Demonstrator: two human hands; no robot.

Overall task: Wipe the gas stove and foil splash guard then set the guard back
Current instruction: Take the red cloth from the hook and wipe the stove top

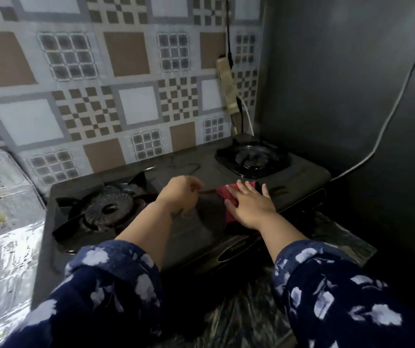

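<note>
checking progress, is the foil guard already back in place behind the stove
No, the foil splash guard lies off to the left of the gas stove, still spotted with grime.

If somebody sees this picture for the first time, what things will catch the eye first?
First the red cloth, pressed flat under the right hand at the middle of the black gas stove. Then the shiny foil splash guard at the far left, speckled with stains, and the checkered tile wall behind.

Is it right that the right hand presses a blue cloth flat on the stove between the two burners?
Not quite: the cloth is red, not blue, as the head view shows. The rest holds: the right hand presses it flat on the stove between the two burners.
</note>
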